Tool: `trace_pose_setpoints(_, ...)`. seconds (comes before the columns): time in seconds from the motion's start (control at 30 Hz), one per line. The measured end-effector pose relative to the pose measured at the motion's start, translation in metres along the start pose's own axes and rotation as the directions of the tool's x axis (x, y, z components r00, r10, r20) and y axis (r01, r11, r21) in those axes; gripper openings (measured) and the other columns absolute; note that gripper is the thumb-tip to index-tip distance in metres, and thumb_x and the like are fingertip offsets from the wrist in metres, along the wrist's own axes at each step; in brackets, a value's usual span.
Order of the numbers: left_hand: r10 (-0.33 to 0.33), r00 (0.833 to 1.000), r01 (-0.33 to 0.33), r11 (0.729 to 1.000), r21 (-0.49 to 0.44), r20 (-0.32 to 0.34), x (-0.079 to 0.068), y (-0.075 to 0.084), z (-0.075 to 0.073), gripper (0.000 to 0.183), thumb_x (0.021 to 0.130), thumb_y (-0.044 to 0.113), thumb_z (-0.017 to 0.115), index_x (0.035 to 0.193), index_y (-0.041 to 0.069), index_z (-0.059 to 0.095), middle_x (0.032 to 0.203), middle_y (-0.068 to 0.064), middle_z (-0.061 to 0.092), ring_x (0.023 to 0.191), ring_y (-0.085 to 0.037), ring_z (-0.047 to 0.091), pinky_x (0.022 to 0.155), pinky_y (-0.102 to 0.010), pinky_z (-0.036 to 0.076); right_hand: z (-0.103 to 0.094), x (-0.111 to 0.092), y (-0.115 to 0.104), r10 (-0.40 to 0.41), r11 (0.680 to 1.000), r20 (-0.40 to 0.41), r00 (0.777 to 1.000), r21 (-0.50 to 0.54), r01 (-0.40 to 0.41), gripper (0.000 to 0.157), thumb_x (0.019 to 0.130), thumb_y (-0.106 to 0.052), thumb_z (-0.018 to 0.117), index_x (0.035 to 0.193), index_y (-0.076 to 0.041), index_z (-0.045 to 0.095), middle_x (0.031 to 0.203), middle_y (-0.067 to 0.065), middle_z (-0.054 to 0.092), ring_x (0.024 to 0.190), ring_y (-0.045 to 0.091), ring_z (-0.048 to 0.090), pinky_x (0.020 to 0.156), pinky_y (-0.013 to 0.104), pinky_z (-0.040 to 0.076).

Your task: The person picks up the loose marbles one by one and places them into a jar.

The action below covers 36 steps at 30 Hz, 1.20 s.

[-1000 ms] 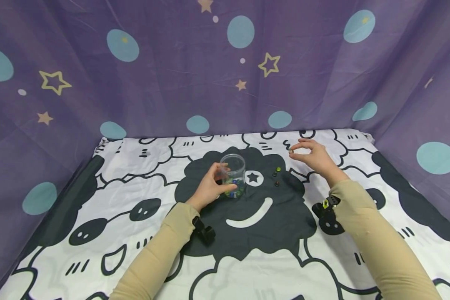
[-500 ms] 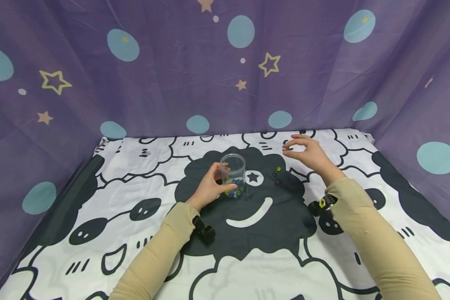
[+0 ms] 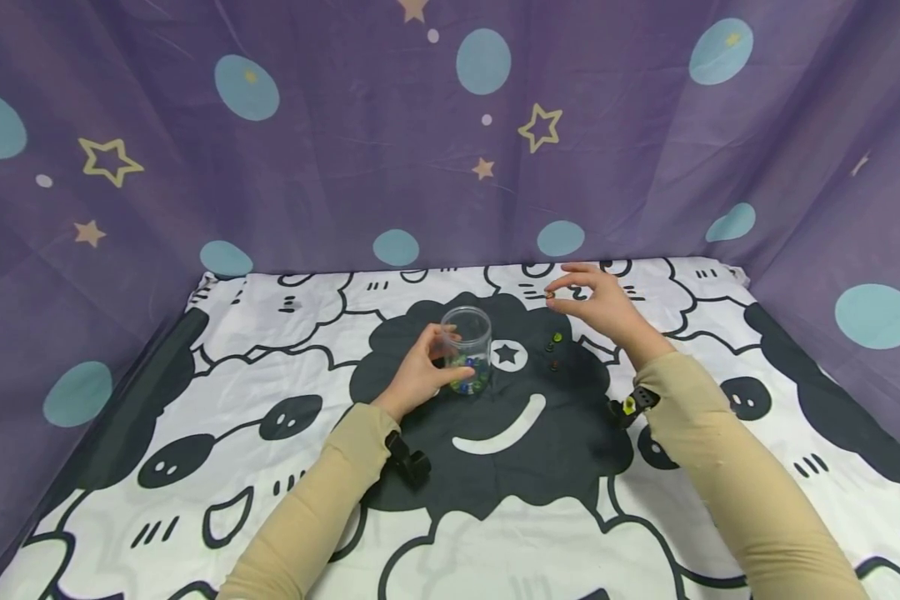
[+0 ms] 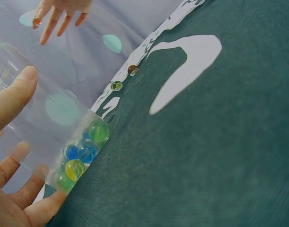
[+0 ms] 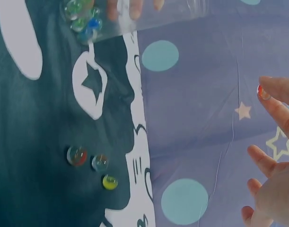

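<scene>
A clear jar [image 3: 477, 340] stands on the dark patch of the cloth. My left hand [image 3: 418, 372] grips its side, thumb in front and fingers round the back. Several green, blue and yellow glass marbles [image 4: 83, 153] lie in the bottom of the jar. My right hand [image 3: 600, 302] is raised above the cloth, to the right of the jar and apart from it. Between its thumb and index finger it pinches a clear marble with orange-red in it [image 5: 263, 92]. Three loose marbles lie on the cloth: a reddish one [image 5: 77, 155], a clear one [image 5: 100, 162] and a yellow one [image 5: 110, 182].
A white cloth with black cartoon drawings [image 3: 525, 542] covers the table. Behind it hangs a purple curtain [image 3: 330, 192] with stars and blue dots. Black cameras are strapped to both wrists, over beige sleeves [image 3: 742, 467].
My right hand has moved left towards the jar, carrying the pinched marble. My left hand and the jar have stayed in place, as have the loose marbles.
</scene>
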<state>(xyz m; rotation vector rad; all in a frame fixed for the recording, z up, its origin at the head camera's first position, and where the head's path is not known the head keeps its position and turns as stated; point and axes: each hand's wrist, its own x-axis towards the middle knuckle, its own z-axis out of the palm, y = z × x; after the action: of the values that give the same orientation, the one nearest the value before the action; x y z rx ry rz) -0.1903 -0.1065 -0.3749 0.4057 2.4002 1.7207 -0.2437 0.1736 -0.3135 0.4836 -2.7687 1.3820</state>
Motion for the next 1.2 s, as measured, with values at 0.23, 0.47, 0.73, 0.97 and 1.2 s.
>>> trace_pose_setpoints(0.23,-0.001,1.0,0.001,1.0,0.001,0.002,0.0,0.0,0.0,0.065,0.085,0.008,0.071,0.139,0.002,0.035,0.137,-0.017,0.044,0.125,-0.034,0.047,0.091,-0.042,0.05,0.009,0.002,-0.009,-0.041,0.998,0.017,0.999,0.043,0.04,0.029,0.087,-0.016,0.069,0.109,0.002,0.068,0.148,0.016,0.035,0.139,0.035,0.026,0.111,0.059,0.028)
trace_pose_setpoints(0.47,0.002,1.0,-0.002,1.0,0.003,-0.001,0.001,0.0,0.0,0.065,0.085,0.008,0.071,0.14,0.002,0.035,0.137,-0.016,0.044,0.125,-0.034,0.047,0.092,-0.042,0.05,0.013,0.003,-0.017,-0.073,0.997,0.017,0.997,0.039,0.072,0.026,0.085,-0.013,0.071,0.106,0.002,0.069,0.146,0.018,0.038,0.139,0.035,0.028,0.112,0.056,0.028)
trace_pose_setpoints(0.73,0.001,1.0,-0.001,1.0,-0.005,-0.017,0.014,-0.023,0.001,0.067,0.084,0.009,0.072,0.14,0.005,0.035,0.137,-0.015,0.044,0.125,-0.033,0.047,0.094,-0.044,0.049,0.022,0.004,-0.025,-0.105,0.994,0.037,0.994,0.03,0.104,0.026,0.084,-0.012,0.072,0.106,0.001,0.069,0.144,0.018,0.039,0.137,0.035,0.029,0.111,0.055,0.03)
trace_pose_setpoints(0.97,0.007,0.999,-0.007,1.0,0.005,-0.032,0.017,-0.03,0.002,0.066,0.083,0.015,0.074,0.138,0.011,0.038,0.135,-0.01,0.046,0.124,-0.03,0.049,0.093,-0.043,0.049,0.034,0.007,-0.029,-0.145,0.989,0.057,0.988,0.027,0.144,0.024,0.084,-0.011,0.073,0.104,0.001,0.07,0.144,0.02,0.039,0.137,0.037,0.029,0.108,0.056,0.034)
trace_pose_setpoints(1.2,0.002,0.999,-0.001,1.0,0.012,-0.048,0.015,-0.029,0.003,0.065,0.083,0.015,0.074,0.138,0.01,0.039,0.131,-0.008,0.048,0.123,-0.029,0.049,0.094,-0.045,0.049,0.045,0.008,-0.034,-0.121,0.993,0.096,0.988,0.009,0.121,0.025,0.085,-0.016,0.072,0.106,-0.003,0.07,0.146,0.018,0.036,0.141,0.04,0.017,0.111,0.062,0.024)
